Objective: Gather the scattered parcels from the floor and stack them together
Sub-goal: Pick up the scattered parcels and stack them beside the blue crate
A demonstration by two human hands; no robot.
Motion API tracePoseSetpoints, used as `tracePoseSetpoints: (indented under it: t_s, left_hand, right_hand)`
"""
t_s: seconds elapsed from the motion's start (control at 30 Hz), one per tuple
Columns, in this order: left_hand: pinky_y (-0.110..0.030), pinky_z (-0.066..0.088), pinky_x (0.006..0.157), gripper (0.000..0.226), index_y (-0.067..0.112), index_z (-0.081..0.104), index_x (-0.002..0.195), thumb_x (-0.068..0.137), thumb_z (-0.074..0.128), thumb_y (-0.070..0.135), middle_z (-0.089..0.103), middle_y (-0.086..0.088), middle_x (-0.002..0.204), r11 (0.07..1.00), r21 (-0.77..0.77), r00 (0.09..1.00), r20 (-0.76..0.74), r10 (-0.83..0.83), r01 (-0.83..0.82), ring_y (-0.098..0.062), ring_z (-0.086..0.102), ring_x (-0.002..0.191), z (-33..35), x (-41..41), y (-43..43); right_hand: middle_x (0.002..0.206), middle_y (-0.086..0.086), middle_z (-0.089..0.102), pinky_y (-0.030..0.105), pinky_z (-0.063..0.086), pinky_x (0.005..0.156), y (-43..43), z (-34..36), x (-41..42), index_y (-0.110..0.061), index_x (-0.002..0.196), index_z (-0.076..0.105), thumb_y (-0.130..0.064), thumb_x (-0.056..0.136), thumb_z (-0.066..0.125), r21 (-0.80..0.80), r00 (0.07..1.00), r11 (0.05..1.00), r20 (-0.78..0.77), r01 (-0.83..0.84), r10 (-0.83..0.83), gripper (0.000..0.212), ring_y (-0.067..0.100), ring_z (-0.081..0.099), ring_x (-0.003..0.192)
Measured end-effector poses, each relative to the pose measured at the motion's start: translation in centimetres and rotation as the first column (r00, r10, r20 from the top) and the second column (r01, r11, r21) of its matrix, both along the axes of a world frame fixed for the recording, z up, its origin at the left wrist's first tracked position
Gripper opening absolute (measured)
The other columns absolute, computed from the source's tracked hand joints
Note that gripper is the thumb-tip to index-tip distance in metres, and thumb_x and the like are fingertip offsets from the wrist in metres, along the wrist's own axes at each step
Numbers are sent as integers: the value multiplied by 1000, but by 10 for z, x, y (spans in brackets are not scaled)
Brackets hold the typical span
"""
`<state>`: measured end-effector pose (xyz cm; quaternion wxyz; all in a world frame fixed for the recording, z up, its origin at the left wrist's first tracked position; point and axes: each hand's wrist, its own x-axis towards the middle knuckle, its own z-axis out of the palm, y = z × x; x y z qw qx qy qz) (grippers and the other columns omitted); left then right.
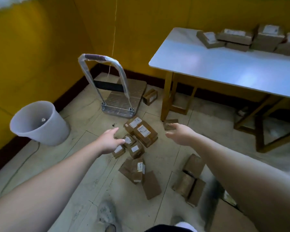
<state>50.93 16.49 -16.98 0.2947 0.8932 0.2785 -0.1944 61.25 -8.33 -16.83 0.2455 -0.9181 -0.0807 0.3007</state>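
Several brown cardboard parcels with white labels lie scattered on the tiled floor. A pile of larger parcels (141,131) sits in the middle, with small ones (135,149) just in front of it. More parcels lie nearer me (136,169) and to the right (190,180). One small parcel (169,123) rests by the table leg, another (150,96) beside the trolley. My left hand (110,141) reaches out over the small parcels, fingers straight, holding nothing. My right hand (180,133) is stretched out to the right of the pile, fingers relaxed and empty.
A folding platform trolley (124,97) stands in the corner against the yellow wall. A white plastic bin (38,123) sits at the left. A white-topped wooden table (224,64) at the right carries several stacked parcels (251,39). My shoe (105,213) shows at the bottom.
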Motion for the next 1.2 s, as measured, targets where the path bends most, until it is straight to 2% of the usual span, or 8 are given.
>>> tracePoseSetpoints:
  t_s: [0.3, 0.6, 0.73, 0.8, 0.87, 0.93, 1.03, 1.2]
  left_hand:
    - [-38, 34, 107, 71, 23, 24, 150, 90, 60, 37, 36, -9, 150, 965, -185, 956, -191, -221, 186, -26, 40, 133, -115, 52, 86]
    - [-36, 31, 107, 73, 21, 22, 150, 90, 60, 37, 30, -7, 154, 965, -255, 926, -342, -157, 69, -27, 34, 137, -332, 62, 87]
    - [-29, 37, 91, 68, 22, 26, 149, 91, 61, 32, 41, -5, 146, 961, -276, 936, -332, -113, 18, -26, 44, 127, -431, 63, 85]
    - [-22, 39, 78, 39, 34, 51, 127, 89, 60, 28, 56, 11, 117, 951, -310, 961, -265, -80, -7, -21, 54, 110, -488, 64, 84]
    - [-22, 44, 68, 12, 42, 59, 93, 87, 60, 32, 60, 18, 98, 946, -325, 979, -195, -52, -15, -16, 59, 98, -530, 64, 82]
    - [-28, 50, 72, 6, 36, 62, 91, 85, 61, 39, 63, 10, 98, 937, -340, 980, -200, 17, -85, -15, 59, 90, -580, 62, 79]
    - [-27, 45, 60, 4, 27, 59, 86, 89, 58, 30, 65, 2, 95, 868, -377, 906, -387, 170, -324, -14, 57, 78, -635, 53, 70]
    - [-30, 52, 67, 13, 23, 49, 92, 89, 61, 21, 64, -1, 99, 724, -478, 850, -439, 293, -497, -20, 63, 86, -656, 49, 57]
  right_hand:
    - [151, 8, 37, 37, 37, 105, 89, -122, -8, -18, 149, 28, -46, 94, 53, -76, 962, 977, -175, 201, -212, 66, 26, 41, 133]
    - [149, 6, 40, 35, 44, 97, 117, -342, -14, -25, 148, 29, -45, 91, 57, -119, 887, 954, -352, 274, -299, 67, 25, 48, 127]
    - [147, 7, 43, 34, 46, 97, 130, -440, -4, -22, 147, 31, -47, 90, 56, -72, 880, 962, -390, 263, -270, 67, 25, 51, 123]
    - [143, 8, 47, 29, 42, 90, 139, -499, 2, -17, 143, 37, -42, 92, 54, -37, 884, 973, -409, 230, -224, 59, 24, 50, 119]
    - [138, 7, 51, 23, 36, 82, 146, -540, 3, -15, 140, 42, -37, 94, 55, 11, 883, 975, -426, 224, -198, 52, 17, 50, 108]
    - [129, 0, 54, 20, 34, 79, 156, -587, 1, -17, 140, 44, -33, 95, 56, 55, 886, 974, -429, 219, -175, 49, 11, 45, 97]
    - [133, -3, 54, 24, 37, 86, 166, -638, -9, -26, 139, 42, -33, 94, 55, 88, 859, 962, -477, 259, -188, 47, 16, 53, 110]
    - [130, 1, 58, 23, 39, 86, 170, -651, -26, -23, 132, 50, -19, 95, 48, 170, 828, 909, -501, 380, -252, 37, 15, 55, 105]
